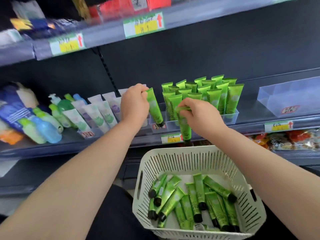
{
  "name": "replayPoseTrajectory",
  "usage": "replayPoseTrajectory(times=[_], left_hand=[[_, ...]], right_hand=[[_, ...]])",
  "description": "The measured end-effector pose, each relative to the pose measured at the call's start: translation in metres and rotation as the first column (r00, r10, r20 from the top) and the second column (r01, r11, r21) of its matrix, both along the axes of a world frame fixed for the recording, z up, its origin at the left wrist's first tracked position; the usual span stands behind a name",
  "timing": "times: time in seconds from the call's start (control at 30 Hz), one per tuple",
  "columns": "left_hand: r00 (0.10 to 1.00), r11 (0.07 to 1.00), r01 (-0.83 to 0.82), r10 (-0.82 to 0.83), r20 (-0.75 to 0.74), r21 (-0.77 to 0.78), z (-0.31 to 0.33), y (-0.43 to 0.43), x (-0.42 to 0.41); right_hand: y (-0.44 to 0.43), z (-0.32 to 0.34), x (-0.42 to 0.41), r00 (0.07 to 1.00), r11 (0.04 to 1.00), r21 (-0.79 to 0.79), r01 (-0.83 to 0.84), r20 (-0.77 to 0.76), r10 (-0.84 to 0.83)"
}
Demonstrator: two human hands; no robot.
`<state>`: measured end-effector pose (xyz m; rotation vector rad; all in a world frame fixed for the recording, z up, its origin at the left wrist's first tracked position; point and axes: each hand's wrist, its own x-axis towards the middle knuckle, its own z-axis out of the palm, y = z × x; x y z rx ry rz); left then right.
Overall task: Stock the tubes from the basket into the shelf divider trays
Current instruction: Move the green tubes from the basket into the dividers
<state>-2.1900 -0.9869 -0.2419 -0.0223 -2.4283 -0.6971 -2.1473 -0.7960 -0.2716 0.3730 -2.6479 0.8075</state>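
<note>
My left hand (pixel 134 103) pinches the crimped top of a green tube (pixel 155 108), whose black cap stands low in a clear divider tray (pixel 158 124) on the middle shelf. My right hand (pixel 199 115) grips the top of a second green tube (pixel 185 127) that hangs cap down in front of the shelf edge. To the right, another clear tray (pixel 232 116) holds several green tubes (pixel 204 94) upright. A white slotted basket (pixel 173 158) below holds several more green tubes (pixel 194 201) lying loose.
White and lilac tubes (pixel 98 113) fill trays to the left, beside pump bottles (pixel 55 108) and blue packs. A clear tray (pixel 287 99) with nothing showing in it sits at the right of the shelf. Price tags line the shelf edges; snack bags (pixel 285 137) lie on the lower shelf.
</note>
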Motion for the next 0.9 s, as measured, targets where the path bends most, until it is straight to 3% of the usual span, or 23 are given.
replayPoseTrajectory(times=[0.2,0.57,0.9], left_hand=[[0.998,0.992,0.035,-0.04,-0.038,-0.122,0.023,0.006,-0.048],[0.98,0.965,0.044,0.009,0.2,-0.259,-0.004,0.003,-0.127],[0.952,0.931,0.131,-0.022,0.304,-0.341,-0.012,0.008,-0.123]], right_hand=[[0.0,0.009,-0.019,0.999,0.999,0.039,-0.036,-0.031,0.037],[0.001,-0.007,-0.036,0.992,0.993,0.002,-0.122,0.022,0.122],[0.001,-0.007,-0.041,0.992,0.992,0.004,-0.126,0.026,0.126]])
